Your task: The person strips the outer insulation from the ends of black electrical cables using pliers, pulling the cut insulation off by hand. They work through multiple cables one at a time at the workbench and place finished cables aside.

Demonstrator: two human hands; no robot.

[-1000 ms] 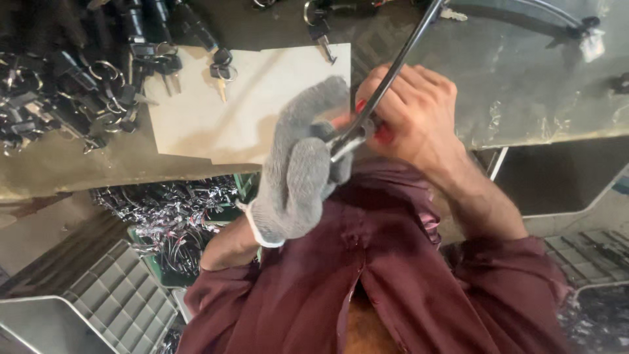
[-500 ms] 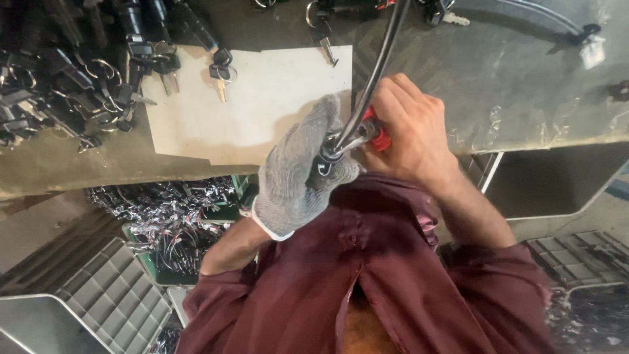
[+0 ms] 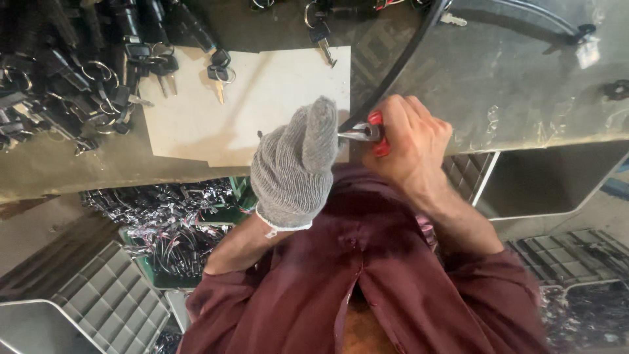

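Note:
My left hand (image 3: pixel 296 164), in a grey knit glove, grips the near end of a thick black cable (image 3: pixel 401 65) that curves up and away over the bench. My bare right hand (image 3: pixel 409 141) is closed on a red-handled tool (image 3: pixel 375 131) whose metal jaws meet the cable's end between the two hands. Both hands hover just above the bench's near edge, over the corner of a pale cardboard sheet (image 3: pixel 262 98). What lies under the glove is hidden.
A heap of black key-and-lock parts (image 3: pixel 59 72) covers the bench's left. Loose keys (image 3: pixel 219 75) lie on the cardboard. A green crate of wired parts (image 3: pixel 164 229) and grey plastic trays (image 3: pixel 111 301) stand below the bench. A metal bench top (image 3: pixel 524 85) stretches right.
Both hands slid slightly down and right along the cable. The gloved hand's fingers now point upward, and the tool's jaws show more plainly between the hands.

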